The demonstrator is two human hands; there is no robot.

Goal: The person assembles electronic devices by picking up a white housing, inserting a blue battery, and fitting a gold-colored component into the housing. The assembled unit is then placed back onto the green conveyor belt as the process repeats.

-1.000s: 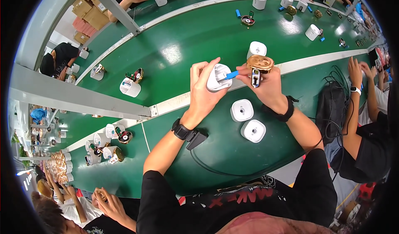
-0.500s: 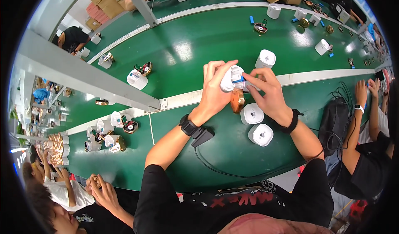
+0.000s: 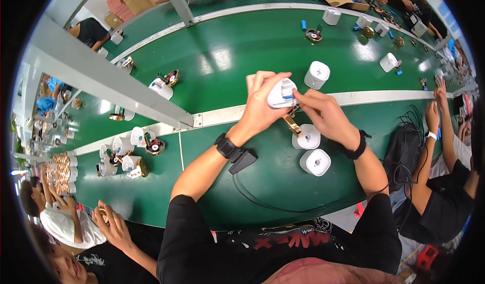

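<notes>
My left hand (image 3: 260,99) is wrapped around a white plastic housing (image 3: 281,93), its open, ribbed inside facing me. A blue cylinder, like a battery cell (image 3: 288,97), shows in the opening. The fingers of my right hand (image 3: 326,113) are bent together at the housing's right edge, beside the blue end; what they pinch is hidden. Just below the housing hangs a gold-coloured round part (image 3: 292,125), seen nearly edge-on. Two more white housings stand under my right hand, an upper one (image 3: 309,137) and a lower one (image 3: 316,163).
Beyond my hands stands another white housing (image 3: 317,75). A pale metal rail (image 3: 222,116) crosses the green bench, with a grey post (image 3: 126,84) at left. Housings with gold parts (image 3: 123,145) cluster left. A cable runs to a black bag (image 3: 404,145); co-workers sit both sides.
My right fingers have drawn closer together at the housing's edge, and less blue shows. The gold part has swung from broad to nearly edge-on. The view has shifted slightly.
</notes>
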